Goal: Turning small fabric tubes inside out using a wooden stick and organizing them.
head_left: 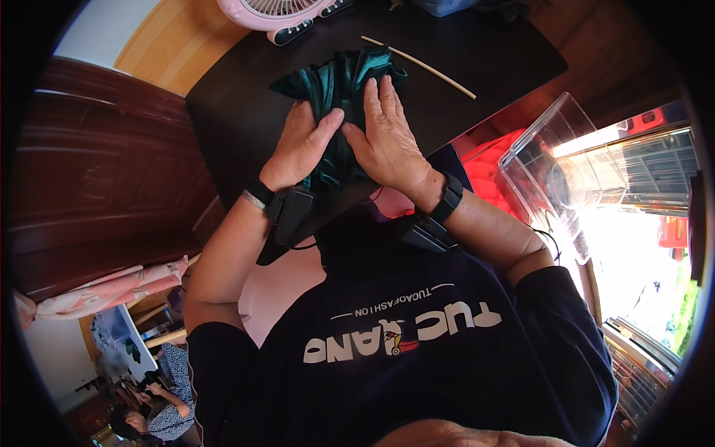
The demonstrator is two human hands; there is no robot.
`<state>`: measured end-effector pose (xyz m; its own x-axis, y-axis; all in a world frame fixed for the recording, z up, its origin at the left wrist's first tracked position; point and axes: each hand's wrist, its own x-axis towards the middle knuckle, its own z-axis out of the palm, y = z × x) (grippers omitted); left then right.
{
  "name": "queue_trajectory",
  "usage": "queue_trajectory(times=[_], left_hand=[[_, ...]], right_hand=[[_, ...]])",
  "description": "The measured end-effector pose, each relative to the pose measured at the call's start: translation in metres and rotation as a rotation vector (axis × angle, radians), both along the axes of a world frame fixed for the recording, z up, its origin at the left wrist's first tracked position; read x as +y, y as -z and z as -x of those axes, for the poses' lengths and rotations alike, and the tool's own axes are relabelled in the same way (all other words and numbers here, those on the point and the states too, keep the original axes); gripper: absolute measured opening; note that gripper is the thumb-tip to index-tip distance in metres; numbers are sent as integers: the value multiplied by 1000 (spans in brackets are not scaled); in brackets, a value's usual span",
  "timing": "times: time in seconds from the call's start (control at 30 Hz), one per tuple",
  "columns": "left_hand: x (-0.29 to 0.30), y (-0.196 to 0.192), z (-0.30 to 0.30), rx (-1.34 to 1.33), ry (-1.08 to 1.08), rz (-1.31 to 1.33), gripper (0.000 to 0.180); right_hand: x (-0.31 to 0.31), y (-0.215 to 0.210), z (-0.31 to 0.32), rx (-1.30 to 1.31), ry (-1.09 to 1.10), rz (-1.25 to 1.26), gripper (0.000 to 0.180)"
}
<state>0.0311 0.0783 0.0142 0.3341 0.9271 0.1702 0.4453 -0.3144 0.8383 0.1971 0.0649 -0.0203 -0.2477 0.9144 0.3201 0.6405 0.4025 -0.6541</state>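
A dark green, shiny velvet-like cloth (pixel 325 86) lies bunched in folds on the dark table. My left hand (pixel 302 145) is at its left side, closed on the cloth, with the thumb over the folds and most of the fingers hidden by the fabric and the hand itself. My right hand (pixel 391 145) rests on the right part of the cloth, its fingers stretched out flat and the thumb pointing toward the left thumb. Beyond the cloth, to the right, a thin pale wooden stick (pixel 432 68) lies apart from both hands.
A pink fan (pixel 279 11) stands at the table's (pixel 246 89) far edge, with a blue container (pixel 445 6) to its right. A clear plastic bin (pixel 555 160) and a red object (pixel 491 160) are beyond the right edge. Another person (pixel 167 417) is at the lower left.
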Motion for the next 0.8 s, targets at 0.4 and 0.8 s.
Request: queue_trajectory(times=[0.4, 0.8], left_hand=[[46, -28, 30, 568, -134, 496, 59], [48, -4, 33, -469, -248, 723, 85]], right_hand=[[4, -7, -4, 274, -25, 191, 92], [7, -3, -12, 469, -35, 226, 90]])
